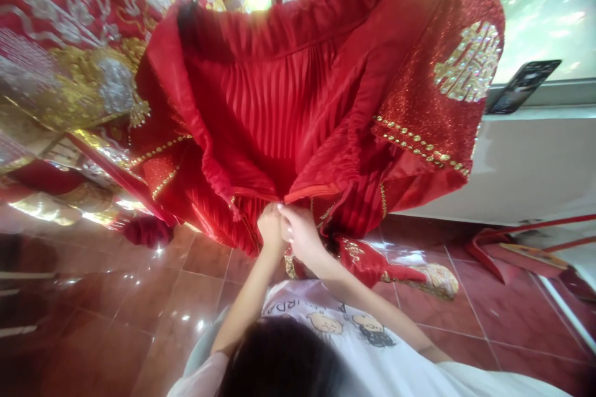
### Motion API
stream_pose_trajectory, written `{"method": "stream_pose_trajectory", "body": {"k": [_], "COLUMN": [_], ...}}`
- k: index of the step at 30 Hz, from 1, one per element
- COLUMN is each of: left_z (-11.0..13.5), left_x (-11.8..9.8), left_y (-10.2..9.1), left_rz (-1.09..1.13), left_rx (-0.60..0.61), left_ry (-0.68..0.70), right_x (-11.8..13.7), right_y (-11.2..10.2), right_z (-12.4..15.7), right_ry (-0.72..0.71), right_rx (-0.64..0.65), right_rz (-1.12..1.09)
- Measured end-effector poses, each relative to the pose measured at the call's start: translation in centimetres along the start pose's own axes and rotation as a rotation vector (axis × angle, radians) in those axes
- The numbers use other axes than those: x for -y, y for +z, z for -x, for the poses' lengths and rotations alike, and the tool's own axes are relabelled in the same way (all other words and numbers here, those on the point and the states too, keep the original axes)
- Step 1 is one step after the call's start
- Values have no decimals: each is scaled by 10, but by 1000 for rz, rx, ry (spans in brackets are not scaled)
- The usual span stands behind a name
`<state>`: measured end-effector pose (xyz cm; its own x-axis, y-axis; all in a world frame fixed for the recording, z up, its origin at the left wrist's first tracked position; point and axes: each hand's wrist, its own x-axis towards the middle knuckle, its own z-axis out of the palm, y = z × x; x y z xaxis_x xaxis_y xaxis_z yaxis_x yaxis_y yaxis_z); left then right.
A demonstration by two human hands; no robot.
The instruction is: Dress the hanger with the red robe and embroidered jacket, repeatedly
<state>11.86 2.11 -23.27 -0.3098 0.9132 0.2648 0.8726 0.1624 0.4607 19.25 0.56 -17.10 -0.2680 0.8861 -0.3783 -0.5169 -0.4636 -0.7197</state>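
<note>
A red pleated skirt (279, 99) with sequinned panels hangs in front of me by clips at its waistband. Its zipper (311, 191) is open, so the waist gapes in a wide V down to my hands. At the bottom of that V, my left hand (270, 228) is closed on the skirt fabric. Pressed against it, my right hand (302, 232) pinches at the lower end of the zipper, its thumb on top. The zipper pull itself is hidden by my fingers.
Gold and silver embroidered red garments (69, 43) hang at the left. A phone (525, 87) leans on the window sill (549, 110) at the right. A red-framed object (521, 254) stands on the tiled floor (447, 322). An embroidered shoe (437, 280) shows below the skirt.
</note>
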Motion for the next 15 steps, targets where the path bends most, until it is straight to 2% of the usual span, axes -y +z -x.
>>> {"method": "stream_pose_trajectory", "body": {"k": [5,9,12,15], "left_z": [-9,-5,1,1], "left_x": [-1,-5,-6,-7], "left_y": [-12,-6,-4,-13], "left_rz": [-151,-189,-204,-222], "left_rx": [102,189,207,194], "left_ry": [-15,48,68,66], "right_x": [1,11,17,15], "right_y": [-3,0,5,6], "right_z": [0,0,4,6], "right_ry": [-15,-39,-86,-124], "right_rx": [38,46,28,5], "right_rz": [15,21,24,41]}}
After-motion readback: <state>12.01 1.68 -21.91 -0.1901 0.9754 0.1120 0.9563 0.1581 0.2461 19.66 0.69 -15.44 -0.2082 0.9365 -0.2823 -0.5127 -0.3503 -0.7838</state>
